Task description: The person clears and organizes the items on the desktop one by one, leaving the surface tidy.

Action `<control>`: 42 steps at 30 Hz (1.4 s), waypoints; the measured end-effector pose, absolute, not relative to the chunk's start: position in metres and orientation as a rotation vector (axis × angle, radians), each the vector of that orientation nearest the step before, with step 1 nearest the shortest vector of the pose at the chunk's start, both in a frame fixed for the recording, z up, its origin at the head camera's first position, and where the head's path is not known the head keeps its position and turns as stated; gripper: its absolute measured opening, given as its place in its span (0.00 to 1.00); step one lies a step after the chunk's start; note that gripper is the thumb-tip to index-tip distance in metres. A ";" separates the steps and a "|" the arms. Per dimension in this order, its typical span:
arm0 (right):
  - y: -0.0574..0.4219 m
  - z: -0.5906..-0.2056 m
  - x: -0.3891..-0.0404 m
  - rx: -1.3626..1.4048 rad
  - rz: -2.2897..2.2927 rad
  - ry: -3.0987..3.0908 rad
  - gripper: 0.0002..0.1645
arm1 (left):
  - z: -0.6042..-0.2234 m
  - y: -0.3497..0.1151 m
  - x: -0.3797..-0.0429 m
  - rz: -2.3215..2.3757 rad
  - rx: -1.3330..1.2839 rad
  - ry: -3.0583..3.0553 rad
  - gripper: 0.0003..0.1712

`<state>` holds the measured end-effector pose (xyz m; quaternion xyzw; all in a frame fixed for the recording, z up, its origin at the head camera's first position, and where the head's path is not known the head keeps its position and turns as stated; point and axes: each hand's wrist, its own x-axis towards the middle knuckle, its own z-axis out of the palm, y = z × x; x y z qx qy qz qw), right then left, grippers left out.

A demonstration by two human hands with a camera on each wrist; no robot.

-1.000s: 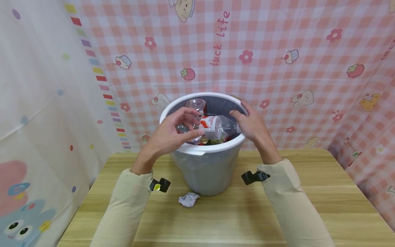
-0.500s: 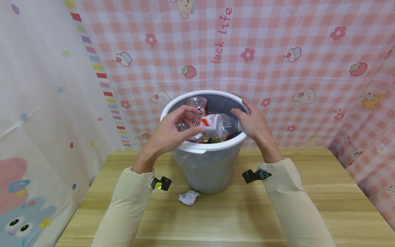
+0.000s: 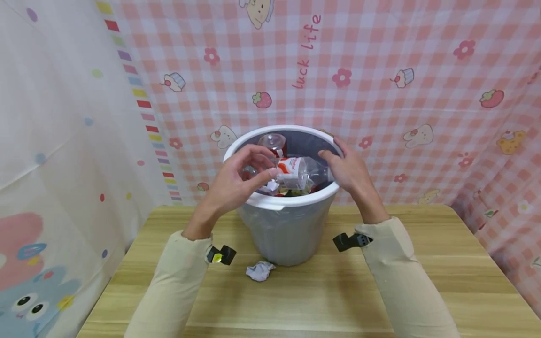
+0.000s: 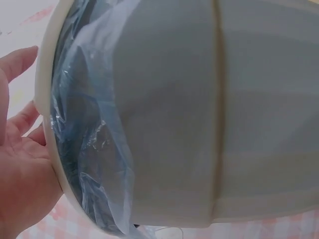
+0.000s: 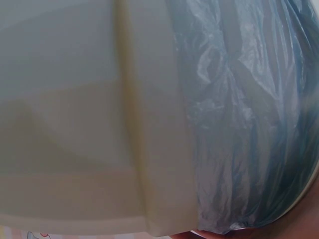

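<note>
A grey trash can with a white rim stands on the table, a clear bag lining it. Inside lies a clear plastic bottle with a red-and-white label, its neck toward the right. My left hand reaches over the near-left rim, fingers loosely bent, thumb and fingers apart by the bottle's left end. In the left wrist view that hand sits beside the rim, its reach into the can hidden. My right hand grips the right side of the rim, thumb inside and fingers outside, covering the bottle's cap end.
Another clear bottle stands at the back inside the can, with mixed litter below. A crumpled white paper ball lies on the wooden table before the can. A pink checked cloth hangs close behind.
My left thumb has risen slightly against the bottle's label, and white paper shows beneath it. The right hand stays at the rim. The head view has shifted a little.
</note>
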<state>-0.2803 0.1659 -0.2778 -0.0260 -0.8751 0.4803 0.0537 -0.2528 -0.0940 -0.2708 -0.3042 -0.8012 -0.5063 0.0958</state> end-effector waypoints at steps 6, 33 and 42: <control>0.167 -0.279 -0.281 -0.069 1.453 -2.652 0.44 | -0.273 -0.096 -0.249 -1.569 -0.864 -2.276 0.19; 0.165 -0.278 -0.278 -0.057 1.434 -2.639 0.44 | -0.351 -0.155 -0.230 -1.858 -0.420 -1.911 0.12; 0.166 -0.279 -0.279 -0.071 1.442 -2.642 0.43 | -0.383 -0.156 -0.229 -1.861 -0.320 -2.067 0.10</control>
